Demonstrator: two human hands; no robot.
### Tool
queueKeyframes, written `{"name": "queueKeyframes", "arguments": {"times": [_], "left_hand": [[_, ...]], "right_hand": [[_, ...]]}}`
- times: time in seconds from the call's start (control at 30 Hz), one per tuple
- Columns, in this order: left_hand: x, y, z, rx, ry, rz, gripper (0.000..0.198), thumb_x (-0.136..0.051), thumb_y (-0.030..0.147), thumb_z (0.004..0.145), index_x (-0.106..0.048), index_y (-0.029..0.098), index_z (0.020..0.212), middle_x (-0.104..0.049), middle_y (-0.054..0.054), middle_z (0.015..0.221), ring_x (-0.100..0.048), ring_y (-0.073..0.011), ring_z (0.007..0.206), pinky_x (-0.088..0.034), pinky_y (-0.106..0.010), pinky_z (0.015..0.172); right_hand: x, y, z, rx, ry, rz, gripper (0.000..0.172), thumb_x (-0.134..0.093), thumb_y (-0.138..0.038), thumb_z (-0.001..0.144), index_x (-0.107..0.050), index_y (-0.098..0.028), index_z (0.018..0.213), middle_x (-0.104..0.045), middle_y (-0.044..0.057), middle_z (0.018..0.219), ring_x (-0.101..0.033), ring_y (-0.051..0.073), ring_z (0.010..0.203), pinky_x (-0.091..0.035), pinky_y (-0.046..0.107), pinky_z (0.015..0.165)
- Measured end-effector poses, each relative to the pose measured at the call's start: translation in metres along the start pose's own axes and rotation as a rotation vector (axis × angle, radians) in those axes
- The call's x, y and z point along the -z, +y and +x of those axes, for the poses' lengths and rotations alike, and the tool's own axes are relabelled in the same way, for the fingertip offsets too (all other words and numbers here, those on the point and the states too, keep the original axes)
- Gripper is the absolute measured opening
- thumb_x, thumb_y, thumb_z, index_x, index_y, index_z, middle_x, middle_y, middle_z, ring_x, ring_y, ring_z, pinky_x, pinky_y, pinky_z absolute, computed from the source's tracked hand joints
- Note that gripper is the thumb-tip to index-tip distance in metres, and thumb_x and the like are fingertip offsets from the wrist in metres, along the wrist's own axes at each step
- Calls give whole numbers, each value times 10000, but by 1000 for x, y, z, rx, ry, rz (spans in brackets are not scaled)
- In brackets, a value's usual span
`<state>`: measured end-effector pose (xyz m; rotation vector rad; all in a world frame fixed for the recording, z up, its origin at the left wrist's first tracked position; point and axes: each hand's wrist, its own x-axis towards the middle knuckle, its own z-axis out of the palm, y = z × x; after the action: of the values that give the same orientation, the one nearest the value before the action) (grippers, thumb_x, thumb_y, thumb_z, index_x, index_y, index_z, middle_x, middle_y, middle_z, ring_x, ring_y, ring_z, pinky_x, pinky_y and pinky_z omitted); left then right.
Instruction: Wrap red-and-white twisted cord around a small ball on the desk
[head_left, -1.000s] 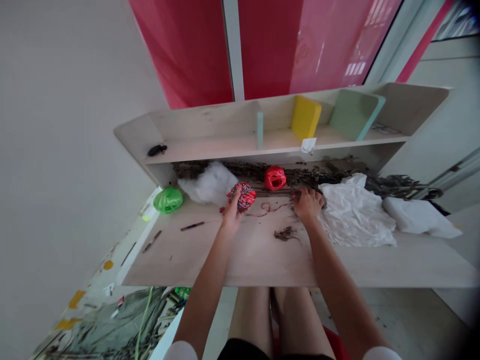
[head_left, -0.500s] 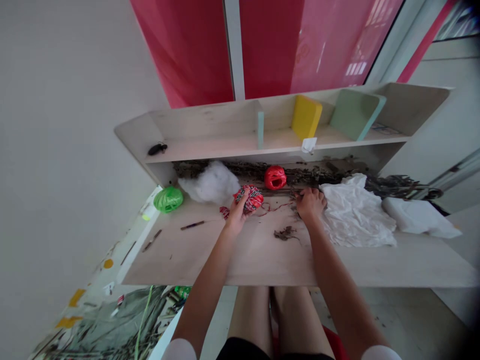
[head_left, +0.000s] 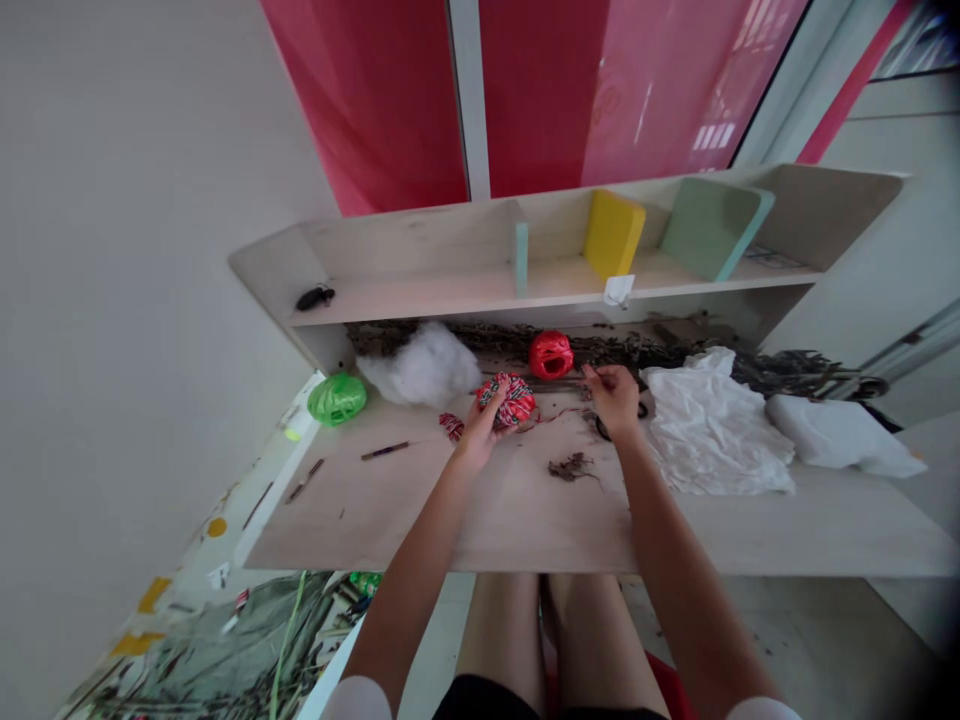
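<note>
My left hand [head_left: 482, 432] is closed round a ball wound with red, white and dark yarn [head_left: 511, 400], a little above the desk. A small tuft of the same yarn [head_left: 451, 426] lies just left of that hand, and a loose red strand [head_left: 555, 414] trails to the right. My right hand [head_left: 615, 398] is raised slightly, thumb and fingertips pinched together; whatever they hold is too small to make out. Beneath it show the dark handle loops of scissors [head_left: 602, 428], partly hidden. Dry leaf scraps [head_left: 571, 467] lie nearer me on the desk.
Behind my hands are a red twine roll [head_left: 551, 355], white stuffing [head_left: 421, 368] and dried stems [head_left: 622, 352]. A green twine roll [head_left: 337, 399] sits left. To the right is crumpled white cloth [head_left: 716, 425]. A shelf [head_left: 420, 292] spans the back.
My right hand has lifted off the desk and turned, its fingers now pinched, uncovering the dark loops. My left hand has shifted slightly right with the yarn ball.
</note>
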<state>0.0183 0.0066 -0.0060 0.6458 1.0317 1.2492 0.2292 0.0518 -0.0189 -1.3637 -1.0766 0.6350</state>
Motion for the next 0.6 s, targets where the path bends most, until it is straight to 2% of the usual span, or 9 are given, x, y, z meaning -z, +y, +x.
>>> {"name": "queueKeyframes", "arguments": {"times": [0.07,0.13,0.23,0.33,0.47,0.6], "left_hand": [[1,0,2,19,23,-13,518,-748,425,719,-641,311,1212,-627,-78,1271,-681,-205,937,-561,-238,607],[1,1,2,31,32,-15,509,-738,439,730,-636,316,1213,-636,-77,1257,-687,-204,920,-565,-251,624],[0,2,1,13,29,-2,510,-731,450,737,-621,305,1213,-620,-75,1288,-676,-223,976,-578,-273,659],[-4,2,-2,-39,62,61,523,-751,434,716,-610,258,1188,-628,-94,1266,-664,-249,1005,-587,-317,687],[-9,-2,-4,-115,81,126,507,-800,406,656,-609,228,1091,-684,-97,1108,-670,-255,954,-574,-396,765],[-8,-9,-3,-310,62,229,486,-838,358,601,-613,201,1003,-694,-71,1013,-652,-226,972,-502,-407,932]], "right_hand": [[-3,-5,-1,-91,-103,160,540,-672,-680,579,-459,-232,792,-612,27,665,-549,178,587,-394,300,556],[-5,-14,-5,-157,-215,272,547,-711,-656,539,-499,-227,805,-592,-4,655,-504,142,555,-379,285,542],[-7,-30,-18,-174,-394,440,487,-746,-568,579,-542,-229,863,-563,-36,653,-483,111,558,-385,267,559],[-11,-43,-34,-209,-548,514,449,-757,-514,618,-557,-230,902,-563,-45,661,-432,85,522,-340,242,513],[-19,-47,-46,-277,-624,466,489,-776,-521,591,-537,-231,904,-582,-45,676,-408,73,500,-276,221,465],[-22,-45,-47,-283,-634,470,529,-780,-537,571,-484,-235,890,-564,-68,631,-381,62,470,-242,210,455]]}}
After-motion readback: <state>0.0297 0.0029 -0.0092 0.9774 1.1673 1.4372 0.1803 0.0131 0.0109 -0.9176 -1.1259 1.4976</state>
